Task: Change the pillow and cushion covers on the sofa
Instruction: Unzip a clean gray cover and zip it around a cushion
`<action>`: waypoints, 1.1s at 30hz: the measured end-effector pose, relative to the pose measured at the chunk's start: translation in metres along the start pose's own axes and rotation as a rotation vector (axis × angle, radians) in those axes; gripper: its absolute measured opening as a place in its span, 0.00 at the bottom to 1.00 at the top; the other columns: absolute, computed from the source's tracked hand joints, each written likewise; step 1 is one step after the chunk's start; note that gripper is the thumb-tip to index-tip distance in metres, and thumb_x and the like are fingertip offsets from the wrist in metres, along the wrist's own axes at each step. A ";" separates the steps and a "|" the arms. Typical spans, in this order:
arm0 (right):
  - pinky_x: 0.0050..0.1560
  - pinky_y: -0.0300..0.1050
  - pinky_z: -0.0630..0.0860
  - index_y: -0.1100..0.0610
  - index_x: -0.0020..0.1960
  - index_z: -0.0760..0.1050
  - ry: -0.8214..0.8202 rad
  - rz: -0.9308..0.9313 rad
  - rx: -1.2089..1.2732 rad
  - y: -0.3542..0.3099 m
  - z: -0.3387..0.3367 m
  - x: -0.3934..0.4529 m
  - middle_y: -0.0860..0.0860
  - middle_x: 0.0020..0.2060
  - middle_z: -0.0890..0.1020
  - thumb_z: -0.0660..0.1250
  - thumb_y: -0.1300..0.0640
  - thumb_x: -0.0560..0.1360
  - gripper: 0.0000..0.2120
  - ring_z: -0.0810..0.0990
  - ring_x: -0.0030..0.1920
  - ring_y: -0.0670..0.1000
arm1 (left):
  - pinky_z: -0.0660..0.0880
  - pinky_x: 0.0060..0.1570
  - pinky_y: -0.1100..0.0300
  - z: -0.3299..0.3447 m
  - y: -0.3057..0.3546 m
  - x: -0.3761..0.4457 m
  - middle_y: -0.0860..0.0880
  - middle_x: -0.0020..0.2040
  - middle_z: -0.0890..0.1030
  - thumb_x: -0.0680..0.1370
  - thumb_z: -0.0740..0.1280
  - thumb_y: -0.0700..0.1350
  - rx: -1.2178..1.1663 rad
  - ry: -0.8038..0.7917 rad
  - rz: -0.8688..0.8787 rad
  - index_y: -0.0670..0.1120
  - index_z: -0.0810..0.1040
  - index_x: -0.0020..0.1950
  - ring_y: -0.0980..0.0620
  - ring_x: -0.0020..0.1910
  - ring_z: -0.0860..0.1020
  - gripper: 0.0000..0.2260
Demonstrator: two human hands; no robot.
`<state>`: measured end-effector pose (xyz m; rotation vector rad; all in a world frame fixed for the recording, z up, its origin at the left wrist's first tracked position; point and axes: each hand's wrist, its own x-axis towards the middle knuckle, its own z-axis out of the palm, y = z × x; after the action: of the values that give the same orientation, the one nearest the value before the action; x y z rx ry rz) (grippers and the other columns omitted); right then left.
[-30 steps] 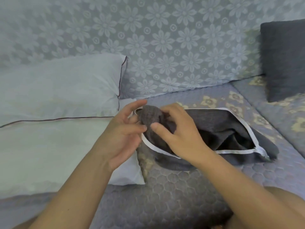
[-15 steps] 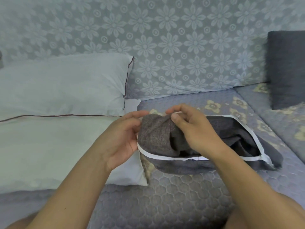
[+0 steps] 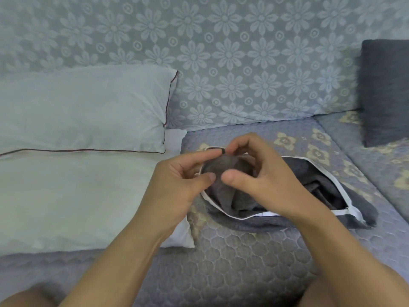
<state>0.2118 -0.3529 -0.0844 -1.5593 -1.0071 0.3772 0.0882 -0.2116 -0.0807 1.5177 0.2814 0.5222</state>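
Note:
An empty dark grey cushion cover [image 3: 314, 185] with a white zipper tape lies open on the sofa seat. My left hand [image 3: 177, 185] pinches the cover's left end between thumb and forefinger. My right hand [image 3: 261, 176] grips the bunched grey fabric beside it, fingers curled over the top near a small dark zipper end. A white bare pillow [image 3: 73, 196] lies flat at the left. Another white pillow with dark piping [image 3: 84, 107] leans on the backrest above it.
A dark grey covered cushion [image 3: 385, 91] stands against the backrest at the far right. The sofa seat [image 3: 243, 258] has a quilted grey cover with yellow flowers. The backrest [image 3: 243, 63] has a pale flower pattern. My knees show at the bottom corners.
Both hands have lifted the cover's left end and bunched it more tightly. My right fingers have moved up to the top edge by the zipper end.

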 end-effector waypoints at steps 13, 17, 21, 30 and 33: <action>0.45 0.50 0.80 0.51 0.43 0.81 0.332 -0.026 0.048 -0.019 0.006 -0.009 0.50 0.37 0.85 0.71 0.64 0.77 0.09 0.84 0.41 0.51 | 0.71 0.35 0.60 0.011 -0.039 0.010 0.57 0.35 0.78 0.72 0.68 0.36 0.689 0.193 -0.077 0.56 0.76 0.44 0.60 0.34 0.76 0.13; 0.45 0.54 0.78 0.56 0.44 0.79 0.380 -0.058 0.020 -0.070 -0.011 0.022 0.58 0.37 0.84 0.69 0.60 0.78 0.04 0.82 0.38 0.56 | 0.69 0.32 0.53 0.025 -0.027 0.037 0.52 0.29 0.75 0.73 0.65 0.39 0.596 0.067 -0.103 0.46 0.73 0.33 0.52 0.29 0.72 0.08; 0.39 0.44 0.76 0.50 0.45 0.73 0.575 -0.273 -0.131 -0.164 -0.049 0.085 0.46 0.34 0.79 0.66 0.55 0.80 0.05 0.79 0.36 0.45 | 0.73 0.39 0.51 0.038 0.058 0.098 0.47 0.34 0.80 0.73 0.64 0.38 0.626 0.091 0.153 0.44 0.75 0.38 0.46 0.38 0.79 0.05; 0.31 0.38 0.70 0.52 0.55 0.75 0.812 -0.074 0.366 -0.244 -0.151 0.136 0.51 0.36 0.75 0.57 0.67 0.78 0.14 0.72 0.31 0.48 | 0.72 0.46 0.53 -0.051 0.215 0.215 0.42 0.54 0.77 0.77 0.66 0.38 1.377 0.171 0.303 0.47 0.75 0.56 0.39 0.56 0.77 0.09; 0.29 0.39 0.75 0.50 0.54 0.78 0.721 0.041 0.229 -0.224 -0.148 0.114 0.50 0.35 0.76 0.59 0.62 0.81 0.12 0.74 0.30 0.47 | 0.73 0.61 0.42 -0.041 0.185 0.195 0.41 0.72 0.63 0.80 0.68 0.53 1.371 0.364 0.284 0.53 0.59 0.78 0.38 0.68 0.68 0.29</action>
<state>0.2969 -0.3731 0.1935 -1.3486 -0.3568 -0.0543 0.2081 -0.0852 0.1283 2.8100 0.8174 0.9139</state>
